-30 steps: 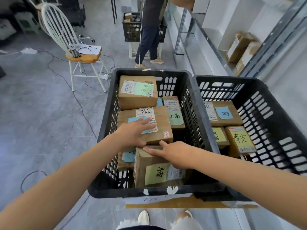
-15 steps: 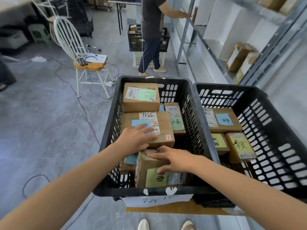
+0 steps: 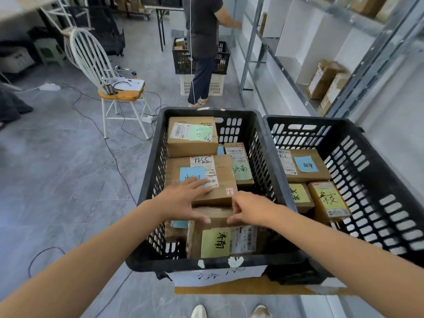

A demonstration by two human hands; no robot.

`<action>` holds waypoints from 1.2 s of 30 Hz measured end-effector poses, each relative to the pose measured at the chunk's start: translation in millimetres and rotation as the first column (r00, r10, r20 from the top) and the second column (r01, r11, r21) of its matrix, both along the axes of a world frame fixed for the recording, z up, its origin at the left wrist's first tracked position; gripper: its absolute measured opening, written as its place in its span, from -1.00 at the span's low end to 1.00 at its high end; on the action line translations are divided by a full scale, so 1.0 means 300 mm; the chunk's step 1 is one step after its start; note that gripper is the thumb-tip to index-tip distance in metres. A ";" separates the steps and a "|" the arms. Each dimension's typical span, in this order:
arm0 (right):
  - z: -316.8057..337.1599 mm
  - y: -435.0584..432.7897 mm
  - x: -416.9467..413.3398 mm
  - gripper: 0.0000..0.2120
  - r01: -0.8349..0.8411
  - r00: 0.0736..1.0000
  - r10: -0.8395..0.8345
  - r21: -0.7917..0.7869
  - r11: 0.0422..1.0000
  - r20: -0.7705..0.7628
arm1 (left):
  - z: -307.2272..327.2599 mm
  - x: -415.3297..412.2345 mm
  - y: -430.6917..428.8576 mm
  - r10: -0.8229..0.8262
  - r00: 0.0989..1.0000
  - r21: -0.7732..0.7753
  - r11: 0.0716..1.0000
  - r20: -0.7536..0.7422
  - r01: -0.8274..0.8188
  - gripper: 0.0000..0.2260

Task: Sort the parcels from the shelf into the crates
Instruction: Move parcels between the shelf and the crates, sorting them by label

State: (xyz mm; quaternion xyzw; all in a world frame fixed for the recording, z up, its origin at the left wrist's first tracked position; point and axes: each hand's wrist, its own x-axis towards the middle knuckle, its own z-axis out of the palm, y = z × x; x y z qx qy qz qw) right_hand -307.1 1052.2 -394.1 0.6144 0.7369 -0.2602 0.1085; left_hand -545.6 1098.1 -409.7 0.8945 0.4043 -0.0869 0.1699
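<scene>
Grey floor (image 3: pixel 68 180); shelf (image 3: pixel 286 72) running along the right. Two black crates are sitting side by side. Your left hand (image 3: pixel 183 200) is lying flat, fingers spread apart, on the blue-note parcel (image 3: pixel 220 180) in the left crate (image 3: pixel 150 180). Your right hand (image 3: pixel 250 210) is curling over the green-note parcel (image 3: pixel 215 242), which is standing at that crate's near wall; cannot tell whether it is gripping. The label is facing near, long axis left-right.

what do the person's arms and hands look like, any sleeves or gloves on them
Both arms are bare as far up as the frame shows: no sleeves. The left hand and right hand wear no gloves, and no watch, ring or band shows on either.
</scene>
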 end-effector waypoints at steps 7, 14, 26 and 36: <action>-0.019 0.022 0.041 -0.37 0.025 0.998 -0.014 -0.177 0.984 0.061 | 0.006 0.042 -0.024 0.040 0.995 -0.022 0.999 -0.096 -0.042 -0.19; -0.071 0.012 -0.008 -0.65 -0.066 0.953 0.122 -0.204 0.977 0.277 | 0.009 0.179 -0.074 0.178 0.960 0.207 0.969 -0.218 -0.132 -0.27; -0.029 -0.008 0.020 -0.70 0.066 0.976 -0.049 -0.074 0.995 0.212 | 0.069 0.169 -0.030 0.149 0.974 0.158 0.980 -0.170 -0.122 -0.48; 0.267 -0.004 0.144 -0.64 0.220 0.975 -0.177 0.447 0.867 -0.137 | 0.202 0.292 0.008 0.004 0.973 0.363 0.928 0.232 -0.090 -0.51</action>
